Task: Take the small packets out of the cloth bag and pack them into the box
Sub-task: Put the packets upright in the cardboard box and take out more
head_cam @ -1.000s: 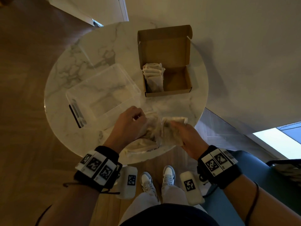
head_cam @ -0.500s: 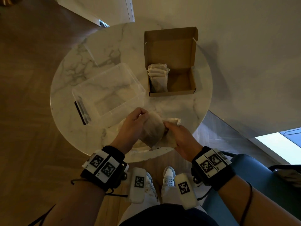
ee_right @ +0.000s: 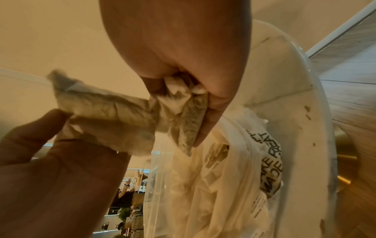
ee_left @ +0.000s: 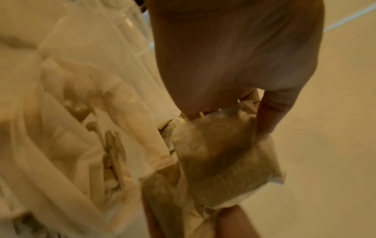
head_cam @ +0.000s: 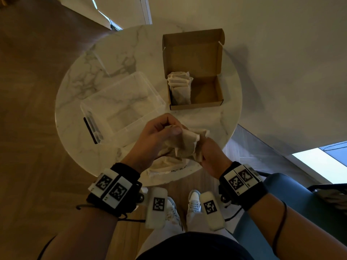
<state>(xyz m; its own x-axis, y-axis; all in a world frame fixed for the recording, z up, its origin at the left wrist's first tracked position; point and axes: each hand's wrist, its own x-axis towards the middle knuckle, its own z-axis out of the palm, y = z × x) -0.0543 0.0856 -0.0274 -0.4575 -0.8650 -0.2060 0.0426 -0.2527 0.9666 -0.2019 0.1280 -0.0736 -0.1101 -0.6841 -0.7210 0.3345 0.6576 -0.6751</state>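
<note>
Over the table's near edge: both hands hold a bunch of small packets [head_cam: 187, 145] raised above the cloth bag [head_cam: 169, 166].
Left hand [head_cam: 159, 136]: thumb and curled fingers pinch the far end of the packets — the thumb lies on top.
Right hand [head_cam: 210, 156]: fist closed round the near end of the packets; in the right wrist view crumpled packet corners poke out between its fingers [ee_right: 213, 112].
Cloth bag: slumped flat on the marble table [head_cam: 78, 102] under the hands, black print on its near side.
Box [head_cam: 197, 72]: brown cardboard, lid standing open, on the far side of the table — a row of packets [head_cam: 179, 87] already fills its left part, the right part bare.
Clear plastic tub [head_cam: 122, 106]: left of the box, just beyond the left hand.
</note>
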